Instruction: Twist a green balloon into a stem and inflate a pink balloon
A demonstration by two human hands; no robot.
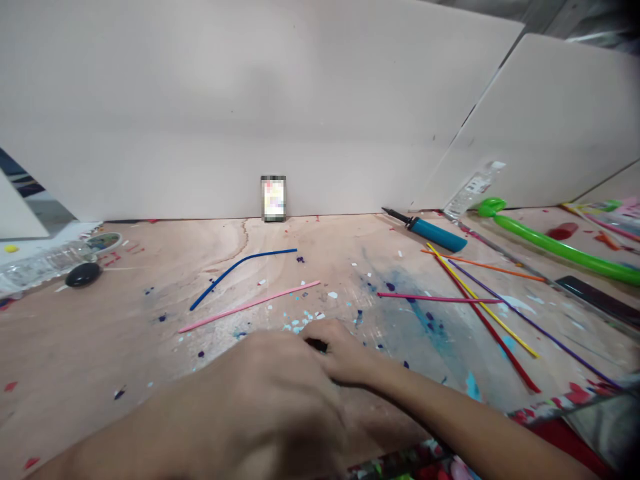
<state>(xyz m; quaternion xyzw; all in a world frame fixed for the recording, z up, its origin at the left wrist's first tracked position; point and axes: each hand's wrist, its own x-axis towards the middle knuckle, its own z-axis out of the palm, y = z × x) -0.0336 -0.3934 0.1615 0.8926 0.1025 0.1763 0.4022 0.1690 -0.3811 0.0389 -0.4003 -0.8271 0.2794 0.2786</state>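
Note:
My left hand (283,393) is in the lower middle, smeared by motion, its back towards me. Its fingers are hidden beneath it, so I cannot tell how they are set. Against it, on the far right side, my right hand (345,350) is curled closed, thumb and fingers bent inward. A small dark patch shows between the two hands; whether it is a thing or a shadow is unclear. Just beyond them lie a pink uninflated modelling balloon (250,307), a blue one (245,259) and scattered pale scraps (303,321).
Several more thin balloons (480,293) cross on the right. Behind them are a blue hand pump (437,235), a clear bottle (475,190) and an inflated green balloon (560,248). A small screen (273,199) leans on the white panel (150,120). At left lies a black oval object (84,274).

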